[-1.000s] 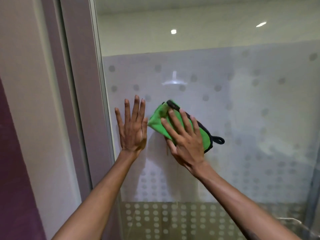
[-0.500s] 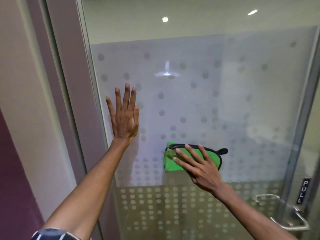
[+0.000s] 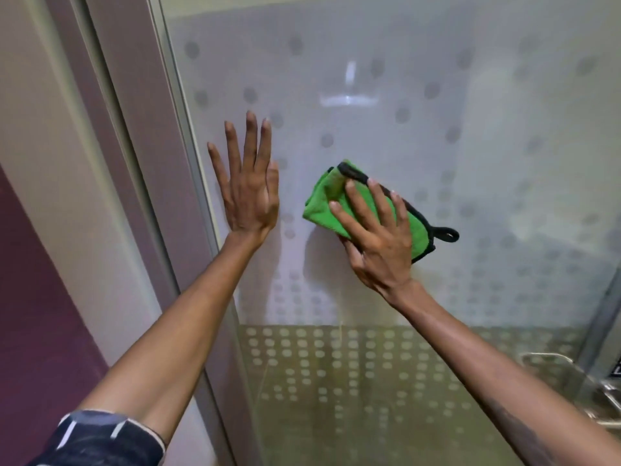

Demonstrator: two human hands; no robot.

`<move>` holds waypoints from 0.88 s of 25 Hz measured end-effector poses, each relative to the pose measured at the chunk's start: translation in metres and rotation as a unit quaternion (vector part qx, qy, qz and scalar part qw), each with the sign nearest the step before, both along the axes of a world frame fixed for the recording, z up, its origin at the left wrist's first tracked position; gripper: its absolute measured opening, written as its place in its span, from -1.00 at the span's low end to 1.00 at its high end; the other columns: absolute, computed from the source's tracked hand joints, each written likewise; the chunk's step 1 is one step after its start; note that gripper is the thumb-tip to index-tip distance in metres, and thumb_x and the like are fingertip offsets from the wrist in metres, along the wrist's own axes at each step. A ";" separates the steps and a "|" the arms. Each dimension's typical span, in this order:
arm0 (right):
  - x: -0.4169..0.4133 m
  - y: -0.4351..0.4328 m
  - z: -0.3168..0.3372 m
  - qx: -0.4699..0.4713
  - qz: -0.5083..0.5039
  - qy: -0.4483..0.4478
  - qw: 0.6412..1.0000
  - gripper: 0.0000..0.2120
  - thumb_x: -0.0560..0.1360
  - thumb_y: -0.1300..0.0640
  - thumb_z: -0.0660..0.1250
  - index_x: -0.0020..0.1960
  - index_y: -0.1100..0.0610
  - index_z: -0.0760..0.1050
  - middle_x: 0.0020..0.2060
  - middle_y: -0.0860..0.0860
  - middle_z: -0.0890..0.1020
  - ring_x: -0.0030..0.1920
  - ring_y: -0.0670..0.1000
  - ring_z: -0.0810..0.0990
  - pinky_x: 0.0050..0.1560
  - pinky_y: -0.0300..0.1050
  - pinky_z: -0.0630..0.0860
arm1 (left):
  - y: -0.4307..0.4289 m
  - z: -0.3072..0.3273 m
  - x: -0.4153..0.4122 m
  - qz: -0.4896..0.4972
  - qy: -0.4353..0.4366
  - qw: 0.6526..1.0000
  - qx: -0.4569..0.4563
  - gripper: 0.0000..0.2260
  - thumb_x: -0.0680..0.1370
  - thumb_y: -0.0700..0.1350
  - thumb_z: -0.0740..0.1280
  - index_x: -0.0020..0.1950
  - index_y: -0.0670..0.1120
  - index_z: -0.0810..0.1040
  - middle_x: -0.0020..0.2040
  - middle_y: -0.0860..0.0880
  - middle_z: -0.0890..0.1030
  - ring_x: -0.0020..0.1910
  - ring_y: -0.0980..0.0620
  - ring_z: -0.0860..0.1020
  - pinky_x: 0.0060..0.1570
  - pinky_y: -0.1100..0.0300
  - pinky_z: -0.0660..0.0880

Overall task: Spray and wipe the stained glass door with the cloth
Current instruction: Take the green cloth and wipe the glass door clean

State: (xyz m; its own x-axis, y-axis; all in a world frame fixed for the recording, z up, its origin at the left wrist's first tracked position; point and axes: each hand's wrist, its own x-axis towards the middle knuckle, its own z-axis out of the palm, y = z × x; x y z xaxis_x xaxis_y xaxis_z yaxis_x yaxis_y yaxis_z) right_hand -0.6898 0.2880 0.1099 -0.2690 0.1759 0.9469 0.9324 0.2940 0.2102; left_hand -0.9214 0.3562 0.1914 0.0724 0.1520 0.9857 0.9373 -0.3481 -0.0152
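Observation:
The glass door (image 3: 470,163) fills most of the view, frosted and patterned with dots. A folded green cloth (image 3: 322,203) with black trim and a black loop lies flat against the glass at mid-height. My right hand (image 3: 376,237) presses on the cloth with fingers spread over it. To its left, my left hand (image 3: 248,190) rests flat on the glass, fingers pointing up, holding nothing. A thin drip runs down the glass below the cloth. No spray bottle is in view.
A grey door frame (image 3: 141,163) runs diagonally along the glass's left edge, with a pale and maroon wall (image 3: 40,297) beyond it. A metal pull handle (image 3: 571,375) sits at the lower right beside a vertical metal frame (image 3: 601,327).
My right hand has slid the cloth up and to the left across the glass, back near my left hand. The left hand has stayed planted on the glass.

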 end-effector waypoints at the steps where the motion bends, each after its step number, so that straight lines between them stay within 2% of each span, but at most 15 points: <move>1: -0.004 -0.001 -0.020 -0.012 0.004 -0.028 1.000 -0.49 0.59 0.01 0.28 0.54 -0.10 0.36 0.58 0.00 0.32 0.62 0.18 0.19 0.60 0.23 0.08 | 0.000 0.000 0.000 -0.003 -0.001 1.000 -0.001 -0.50 0.73 0.04 -0.07 0.68 -0.01 0.03 0.69 -0.01 0.03 0.66 -0.23 0.00 0.58 -0.34 -0.09; 4: -0.010 -0.002 -0.076 -0.057 0.022 -0.130 0.990 -0.47 0.63 -0.03 0.23 0.58 -0.09 0.27 0.61 -0.05 0.25 0.64 0.15 0.12 0.61 0.23 0.02 | 0.000 -0.001 0.003 -0.012 -0.015 1.000 0.000 -0.51 0.73 0.02 -0.05 0.67 -0.04 0.07 0.67 -0.06 0.10 0.65 -0.26 0.02 0.56 -0.36 -0.09; 8: -0.001 -0.011 -0.140 -0.132 0.023 -0.292 0.947 -0.32 0.50 0.05 0.31 0.59 -0.06 0.24 0.65 -0.06 0.14 0.66 0.13 0.01 0.63 0.22 -0.12 | -0.006 -0.010 0.021 -0.011 -0.085 0.996 0.000 -0.52 0.72 -0.04 0.05 0.66 -0.06 0.14 0.66 -0.11 0.15 0.64 -0.27 0.05 0.56 -0.37 -0.09; 11: 0.027 -0.021 -0.164 -0.163 0.017 -0.404 0.900 -0.37 0.44 0.11 0.27 0.52 -0.03 0.38 0.63 -0.07 0.18 0.64 0.10 0.06 0.63 0.21 -0.18 | -0.011 -0.018 0.033 -0.018 -0.136 0.991 0.000 -0.52 0.71 -0.06 0.09 0.65 -0.07 0.17 0.65 -0.12 0.17 0.64 -0.27 0.07 0.56 -0.36 -0.10; 13: 0.048 -0.026 -0.169 -0.169 0.023 -0.437 0.883 -0.45 0.46 0.15 0.20 0.45 -0.03 0.48 0.62 -0.09 0.22 0.63 0.07 0.10 0.63 0.19 -0.18 | -0.012 -0.022 0.034 -0.022 -0.144 0.989 -0.001 -0.51 0.70 -0.08 0.10 0.64 -0.08 0.18 0.65 -0.13 0.18 0.64 -0.27 0.07 0.56 -0.36 -0.08; 15: 0.073 -0.033 -0.171 -0.173 0.013 -0.444 0.879 -0.48 0.47 0.18 0.20 0.42 -0.05 0.50 0.61 -0.12 0.22 0.63 0.06 0.11 0.62 0.19 -0.14 | -0.013 -0.022 0.034 -0.023 -0.137 0.990 0.001 -0.51 0.70 -0.07 0.09 0.65 -0.08 0.17 0.65 -0.13 0.19 0.64 -0.27 0.07 0.56 -0.36 -0.08; 17: 0.105 -0.041 -0.173 -0.163 -0.010 -0.418 0.894 -0.43 0.46 0.21 0.19 0.45 -0.06 0.47 0.62 -0.13 0.21 0.64 0.07 0.11 0.63 0.21 -0.12 | -0.014 -0.021 0.034 -0.023 -0.134 0.991 0.003 -0.51 0.70 -0.07 0.07 0.65 -0.08 0.17 0.65 -0.13 0.19 0.64 -0.27 0.07 0.56 -0.37 -0.07; 19: 0.146 -0.053 -0.170 -0.152 -0.052 -0.356 0.921 -0.32 0.42 0.21 0.20 0.53 -0.10 0.36 0.63 -0.13 0.19 0.65 0.10 0.09 0.62 0.27 -0.11 | -0.014 -0.022 0.033 -0.023 -0.136 0.990 0.002 -0.51 0.71 -0.05 0.03 0.65 -0.07 0.16 0.65 -0.13 0.18 0.64 -0.27 0.07 0.55 -0.38 -0.07; 22: 0.197 -0.070 -0.152 -0.123 -0.121 -0.226 0.959 -0.18 0.39 0.22 0.32 0.60 -0.15 0.22 0.63 -0.11 0.20 0.64 0.17 0.11 0.56 0.39 0.02 | -0.015 -0.023 0.035 -0.022 -0.143 0.990 -0.002 -0.51 0.71 -0.03 -0.01 0.66 -0.06 0.13 0.66 -0.12 0.15 0.66 -0.19 0.01 0.56 -0.36 -0.08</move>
